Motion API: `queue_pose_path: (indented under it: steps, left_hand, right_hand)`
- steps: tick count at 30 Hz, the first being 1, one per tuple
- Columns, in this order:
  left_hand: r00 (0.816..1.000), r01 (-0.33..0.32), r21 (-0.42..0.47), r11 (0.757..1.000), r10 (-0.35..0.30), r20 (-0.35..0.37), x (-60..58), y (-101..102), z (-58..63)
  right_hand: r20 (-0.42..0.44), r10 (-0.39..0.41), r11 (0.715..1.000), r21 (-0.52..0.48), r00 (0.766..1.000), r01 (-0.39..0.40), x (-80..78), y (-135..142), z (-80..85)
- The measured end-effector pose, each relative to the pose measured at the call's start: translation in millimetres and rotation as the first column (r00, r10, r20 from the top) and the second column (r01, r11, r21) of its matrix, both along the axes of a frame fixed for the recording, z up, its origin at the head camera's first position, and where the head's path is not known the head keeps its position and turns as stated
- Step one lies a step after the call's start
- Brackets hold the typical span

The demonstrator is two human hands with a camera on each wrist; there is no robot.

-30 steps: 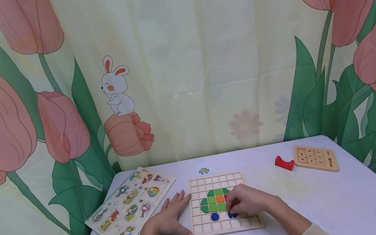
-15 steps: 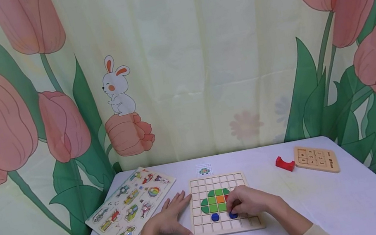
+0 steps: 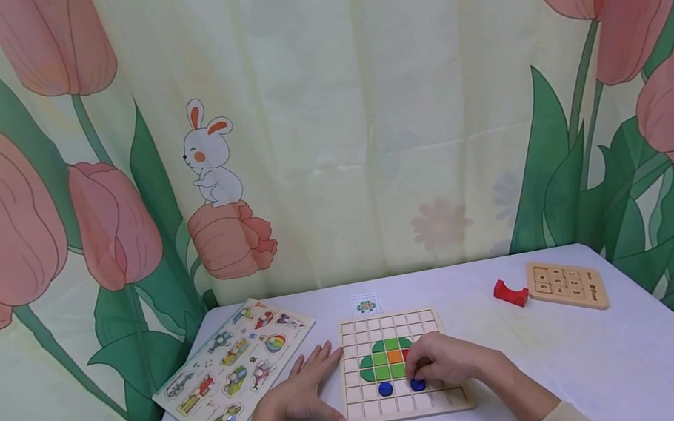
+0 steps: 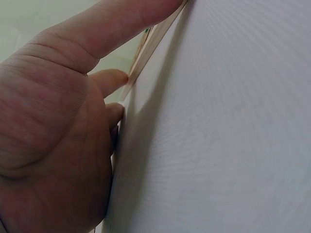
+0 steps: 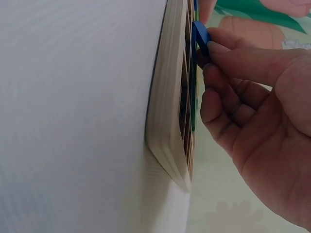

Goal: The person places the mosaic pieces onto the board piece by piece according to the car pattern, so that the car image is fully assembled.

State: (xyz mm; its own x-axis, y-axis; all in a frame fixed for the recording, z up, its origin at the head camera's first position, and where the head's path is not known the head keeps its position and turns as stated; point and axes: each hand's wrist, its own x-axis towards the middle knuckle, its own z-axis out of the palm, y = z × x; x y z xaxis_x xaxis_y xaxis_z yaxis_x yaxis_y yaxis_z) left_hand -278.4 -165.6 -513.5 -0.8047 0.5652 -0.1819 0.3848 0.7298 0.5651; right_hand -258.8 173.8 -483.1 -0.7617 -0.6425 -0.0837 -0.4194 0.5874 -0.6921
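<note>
A wooden grid board (image 3: 406, 411) lies in front of the person. Set into it are green tiles (image 3: 378, 357), an orange square (image 3: 394, 356), a red piece partly behind the fingers, and a blue disc (image 3: 385, 388). Thumb and forefinger of the right hand (image 3: 447, 358) pinch a second blue disc (image 3: 417, 384) over the same row. From the right wrist, this blue disc (image 5: 201, 39) appears tilted at the board's top face. The left hand (image 3: 305, 394) is spread, its thumb and fingertips along the board's left side.
Behind the board lies a small pattern card (image 3: 365, 304). A picture puzzle board (image 3: 236, 367) slants at the left, close to the left hand. On the right are a red arch block (image 3: 510, 293) and a wooden number board (image 3: 565, 284). A tulip-print curtain (image 3: 323, 130) hangs behind the table.
The blue disc at the right fingertips shows slightly more than a second ago. Both hands stay almost in the same place.
</note>
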Motion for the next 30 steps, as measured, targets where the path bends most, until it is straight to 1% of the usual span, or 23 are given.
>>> queue_pose_path:
  steps: [5,14,23,30]
  left_hand:
    - [1.000,0.003,0.001,1.000,-0.003,-0.002,-0.3,-0.3,0.2]
    - [1.000,0.002,0.005,1.000,-0.002,0.002,-0.1,-0.3,-0.6]
    - [1.000,-0.005,0.002,1.000,0.005,0.004,-0.2,-0.8,-0.7]
    - [1.000,-0.001,0.007,1.000,0.001,0.004,-0.2,-1.0,-0.3]
  right_hand:
    - [-0.021,-0.009,1.000,0.016,1.000,0.009,1.3,-1.4,0.9]
    - [-0.005,-0.026,0.999,0.026,1.000,0.026,4.7,-4.1,3.0]
    - [-0.034,-0.027,0.999,0.036,0.999,0.028,3.9,-4.7,1.7]
    - [-0.033,-0.017,0.999,0.041,0.999,0.018,3.4,-4.5,2.1]
